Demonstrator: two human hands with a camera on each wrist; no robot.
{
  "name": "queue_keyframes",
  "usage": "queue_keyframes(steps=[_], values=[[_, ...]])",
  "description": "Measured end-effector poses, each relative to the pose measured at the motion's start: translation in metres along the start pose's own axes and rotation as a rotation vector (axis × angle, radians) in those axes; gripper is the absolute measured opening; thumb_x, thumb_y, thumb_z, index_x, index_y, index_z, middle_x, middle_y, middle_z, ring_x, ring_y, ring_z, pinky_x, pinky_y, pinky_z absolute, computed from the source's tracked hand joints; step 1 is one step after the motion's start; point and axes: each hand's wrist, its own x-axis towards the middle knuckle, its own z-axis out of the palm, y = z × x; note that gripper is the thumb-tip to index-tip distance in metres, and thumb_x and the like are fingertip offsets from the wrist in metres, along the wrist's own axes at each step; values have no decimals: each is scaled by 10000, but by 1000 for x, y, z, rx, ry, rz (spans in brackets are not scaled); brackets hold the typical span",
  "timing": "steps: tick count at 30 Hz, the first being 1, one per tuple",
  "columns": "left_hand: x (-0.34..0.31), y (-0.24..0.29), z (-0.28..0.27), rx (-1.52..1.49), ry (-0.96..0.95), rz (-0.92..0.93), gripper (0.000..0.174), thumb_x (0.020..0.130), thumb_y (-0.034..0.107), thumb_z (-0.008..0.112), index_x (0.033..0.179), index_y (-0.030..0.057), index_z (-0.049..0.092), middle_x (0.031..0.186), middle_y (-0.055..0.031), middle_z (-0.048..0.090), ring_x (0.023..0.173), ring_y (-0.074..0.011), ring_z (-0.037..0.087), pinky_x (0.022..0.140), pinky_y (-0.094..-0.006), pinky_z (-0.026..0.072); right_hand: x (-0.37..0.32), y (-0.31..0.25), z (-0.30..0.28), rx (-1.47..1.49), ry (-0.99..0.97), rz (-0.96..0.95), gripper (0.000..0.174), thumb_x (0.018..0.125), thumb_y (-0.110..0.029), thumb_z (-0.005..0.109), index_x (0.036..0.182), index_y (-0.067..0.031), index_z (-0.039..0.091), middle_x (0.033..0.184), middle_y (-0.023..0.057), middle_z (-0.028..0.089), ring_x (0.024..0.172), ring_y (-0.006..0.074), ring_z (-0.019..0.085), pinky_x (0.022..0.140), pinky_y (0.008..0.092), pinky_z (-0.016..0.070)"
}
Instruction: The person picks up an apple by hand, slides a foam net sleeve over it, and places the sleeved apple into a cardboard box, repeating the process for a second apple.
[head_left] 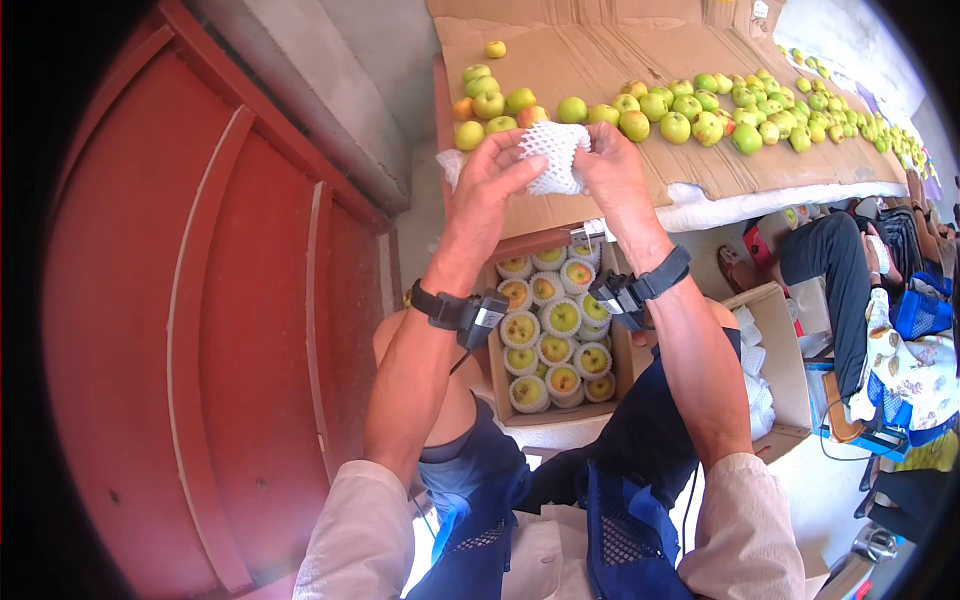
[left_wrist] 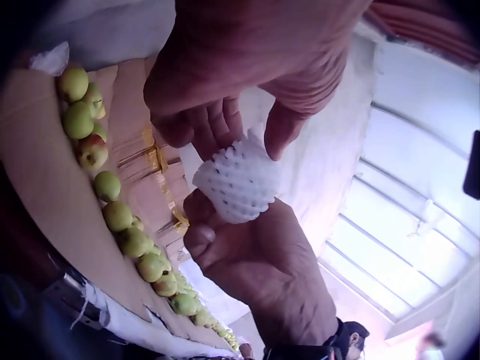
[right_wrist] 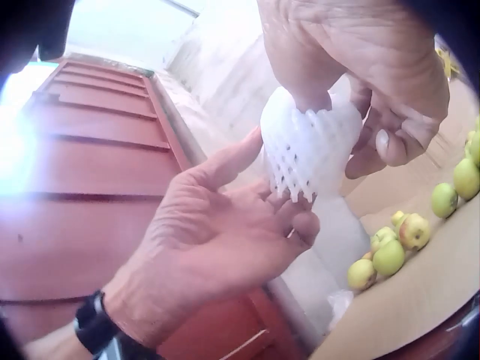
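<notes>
Between both hands, above the near edge of the cardboard-covered table, is a white foam fruit net (head_left: 553, 157). My left hand (head_left: 492, 178) holds it from the left, thumb on its near side and fingers behind. From the other side my right hand (head_left: 617, 172) pinches its edge. In the right wrist view the right thumb presses into the smooth, folded end of the net (right_wrist: 311, 142), while the left fingers (right_wrist: 285, 214) support its toothed end. The net looks rounded, and I cannot tell whether an apple is inside.
Loose green and yellow apples (head_left: 685, 107) spread over the cardboard (head_left: 570, 60). Below the hands, a carton (head_left: 622, 375) contains net-wrapped apples (head_left: 562, 318). A second box (head_left: 790, 340) with white foam nets stands at right. A red metal door (head_left: 200, 300) is at left; people sit at far right.
</notes>
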Motion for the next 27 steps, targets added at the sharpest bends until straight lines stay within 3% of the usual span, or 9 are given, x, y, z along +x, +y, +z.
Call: queue_keyframes(steps=[6, 10, 12, 15, 24, 27], values=[[-1, 3, -5, -41, -37, -194, 471, 906, 154, 733, 1298, -13, 533, 1206, -69, 646, 1144, -153, 582, 1014, -335, 443, -3, -1, 4, -155, 18, -10, 311, 851, -104, 699, 1097, 69, 620, 960, 140, 706, 867, 178, 675, 775, 323, 547], [0, -3, -6, -130, -47, -198, 472, 925, 176, 709, 1327, -4, 539, 1265, -75, 624, 1162, -159, 576, 1002, -339, 434, -5, 7, 7, -219, -16, -41, 323, 840, -88, 686, 1112, 72, 620, 983, 165, 709, 898, 211, 689, 796, 343, 553], [2, -2, -12, -185, -20, -186, 485, 928, 164, 702, 1344, -16, 531, 1289, -89, 618, 1192, -187, 576, 1054, -365, 426, -9, 3, 10, -224, -82, 38, 317, 829, -83, 684, 1104, 63, 625, 981, 171, 705, 906, 229, 690, 798, 354, 555], [0, 2, -15, -171, -33, -196, 485, 931, 163, 700, 1345, -24, 530, 1300, -94, 616, 1210, -196, 573, 1072, -372, 427, -14, -11, 10, -196, -115, 133, 287, 834, -77, 681, 1086, 51, 632, 975, 161, 701, 893, 226, 687, 788, 352, 554], [-9, 5, -20, -144, -115, -382, 495, 941, 171, 696, 1357, -32, 520, 1284, -104, 616, 1180, -196, 593, 1065, -365, 442, -7, 13, 6, -160, -156, 95, 274, 839, -71, 700, 1081, 48, 649, 932, 142, 708, 867, 209, 681, 770, 343, 547], [-8, 8, -19, -151, -120, -261, 478, 932, 158, 709, 1336, -24, 529, 1257, -104, 620, 1160, -196, 598, 1050, -364, 453, -13, 9, 9, -242, -224, 77, 315, 845, -119, 735, 1105, 40, 654, 930, 117, 709, 860, 211, 681, 758, 345, 542]])
